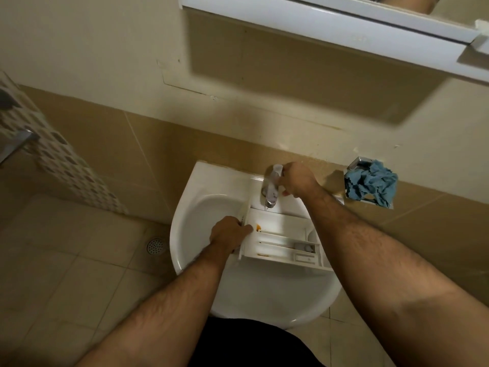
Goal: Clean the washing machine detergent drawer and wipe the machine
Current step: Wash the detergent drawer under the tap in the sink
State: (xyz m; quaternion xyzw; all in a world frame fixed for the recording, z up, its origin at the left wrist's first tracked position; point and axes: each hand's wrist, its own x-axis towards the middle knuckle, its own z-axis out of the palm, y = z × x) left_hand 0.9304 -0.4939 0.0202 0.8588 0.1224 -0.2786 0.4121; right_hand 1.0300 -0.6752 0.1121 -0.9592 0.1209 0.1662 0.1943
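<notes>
While left hand (229, 232) clasps drawer (284, 241), right hand (297, 179) curls on half-hidden faucet (271, 187)

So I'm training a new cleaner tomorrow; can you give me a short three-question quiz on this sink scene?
1. True or false: the detergent drawer lies across the sink.
2. Which hand is at the tap? A left, B right.
3. What hangs on the wall holder, right of the sink?

Key: 1 true. 2 B; the right hand is there, while the left hand grips the drawer's end. 3 A blue cloth.
</notes>
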